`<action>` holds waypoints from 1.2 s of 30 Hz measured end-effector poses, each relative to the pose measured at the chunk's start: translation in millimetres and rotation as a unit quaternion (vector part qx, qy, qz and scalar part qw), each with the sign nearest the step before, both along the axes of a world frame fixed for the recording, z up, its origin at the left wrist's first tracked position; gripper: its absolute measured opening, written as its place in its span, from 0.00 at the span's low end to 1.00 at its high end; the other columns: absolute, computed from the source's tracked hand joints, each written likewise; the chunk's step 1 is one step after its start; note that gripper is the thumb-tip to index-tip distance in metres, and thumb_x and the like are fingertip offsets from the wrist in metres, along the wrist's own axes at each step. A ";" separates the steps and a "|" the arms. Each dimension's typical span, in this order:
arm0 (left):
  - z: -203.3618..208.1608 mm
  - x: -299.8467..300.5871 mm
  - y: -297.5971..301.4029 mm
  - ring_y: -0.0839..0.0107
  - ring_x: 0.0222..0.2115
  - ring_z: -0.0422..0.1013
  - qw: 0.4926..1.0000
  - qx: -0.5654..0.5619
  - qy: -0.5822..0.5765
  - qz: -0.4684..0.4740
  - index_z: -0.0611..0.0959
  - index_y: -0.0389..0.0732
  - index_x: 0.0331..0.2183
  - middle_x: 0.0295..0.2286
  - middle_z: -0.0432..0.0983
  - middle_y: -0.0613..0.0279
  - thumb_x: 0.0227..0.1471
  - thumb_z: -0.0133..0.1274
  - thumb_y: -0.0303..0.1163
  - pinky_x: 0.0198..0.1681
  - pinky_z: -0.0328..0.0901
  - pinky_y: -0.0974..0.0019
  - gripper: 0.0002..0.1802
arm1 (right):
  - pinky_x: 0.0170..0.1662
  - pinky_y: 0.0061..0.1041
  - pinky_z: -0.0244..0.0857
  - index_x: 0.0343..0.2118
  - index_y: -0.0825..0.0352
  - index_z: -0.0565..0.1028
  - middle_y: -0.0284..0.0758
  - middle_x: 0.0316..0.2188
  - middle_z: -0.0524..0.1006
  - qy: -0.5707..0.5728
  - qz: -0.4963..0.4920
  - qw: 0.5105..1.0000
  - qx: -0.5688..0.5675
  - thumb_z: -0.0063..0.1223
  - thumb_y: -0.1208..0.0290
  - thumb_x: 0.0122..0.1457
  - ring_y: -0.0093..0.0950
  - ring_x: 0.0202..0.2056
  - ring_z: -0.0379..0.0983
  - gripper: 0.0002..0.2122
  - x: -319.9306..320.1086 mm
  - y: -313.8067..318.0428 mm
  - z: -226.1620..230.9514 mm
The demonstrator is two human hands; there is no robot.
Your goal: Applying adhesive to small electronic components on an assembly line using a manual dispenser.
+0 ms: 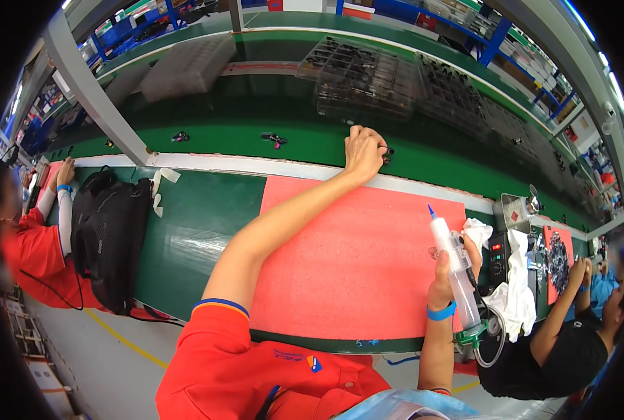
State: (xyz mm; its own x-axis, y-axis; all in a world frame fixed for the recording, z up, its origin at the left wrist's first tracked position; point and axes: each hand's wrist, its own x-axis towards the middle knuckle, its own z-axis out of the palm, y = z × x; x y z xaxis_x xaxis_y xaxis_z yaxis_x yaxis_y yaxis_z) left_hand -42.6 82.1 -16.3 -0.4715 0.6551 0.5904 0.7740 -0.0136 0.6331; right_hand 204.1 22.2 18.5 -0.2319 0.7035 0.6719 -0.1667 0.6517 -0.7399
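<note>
My left hand [363, 154] reaches forward over the green belt [217, 148], its fingers curled and closed at a small dark part [388, 151]. The part's exact shape is mostly hidden by the fingers. On the right, my right hand [439, 283] is wrapped round a large clear dispensing syringe [460, 280]. Its blue tapered tip [432, 209] points up and away from me, and a green cap [472, 334] with a clear hose closes its lower end. Below both hands lies a pink foam mat [333, 259] on the green bench.
More small parts [275, 139] lie on the belt, with stacked clear compartment trays [364, 80] beyond. A black bag [111, 238] is at left. Right of the syringe are a black control box [497, 259], white cloth [514, 294] and metal container [515, 212]. Co-workers sit on both sides.
</note>
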 end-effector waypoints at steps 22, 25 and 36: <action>-9.2 -31.7 -10.3 0.60 0.53 0.44 0.950 0.001 -0.297 -0.093 0.55 0.32 0.49 0.51 0.48 0.47 0.50 0.23 0.55 0.54 0.40 0.69 0.37 | 0.24 0.22 0.66 0.41 0.73 0.61 0.45 0.32 0.68 -0.023 -0.009 1.000 -0.004 0.47 0.75 0.47 0.27 0.21 0.69 0.17 -6.2 -3.7 -0.9; -2.0 -24.3 -12.3 0.61 0.53 0.43 0.939 -0.004 -0.328 -0.102 0.54 0.32 0.50 0.51 0.47 0.49 0.49 0.22 0.57 0.54 0.39 0.70 0.39 | 0.24 0.21 0.65 0.41 0.73 0.61 0.44 0.32 0.68 -0.032 -0.031 0.999 -0.019 0.46 0.75 0.47 0.26 0.21 0.69 0.17 1.1 -7.6 3.4; -27.3 -53.1 5.5 0.63 0.54 0.42 0.861 0.068 -0.480 -0.156 0.55 0.29 0.49 0.51 0.48 0.49 0.46 0.23 0.61 0.54 0.39 0.67 0.43 | 0.26 0.26 0.68 0.39 0.73 0.61 0.44 0.31 0.68 0.012 -0.027 0.998 -0.050 0.51 0.76 0.45 0.30 0.24 0.70 0.18 -8.4 -4.9 1.4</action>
State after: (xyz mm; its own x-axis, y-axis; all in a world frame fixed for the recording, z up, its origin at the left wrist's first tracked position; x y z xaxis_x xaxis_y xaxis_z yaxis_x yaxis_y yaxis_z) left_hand -95.7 87.6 -43.6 -0.5980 0.7941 0.1090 -0.1589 -0.2508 0.9549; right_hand 195.7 17.3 19.9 -0.1757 0.7789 0.6020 -0.1515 0.5828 -0.7983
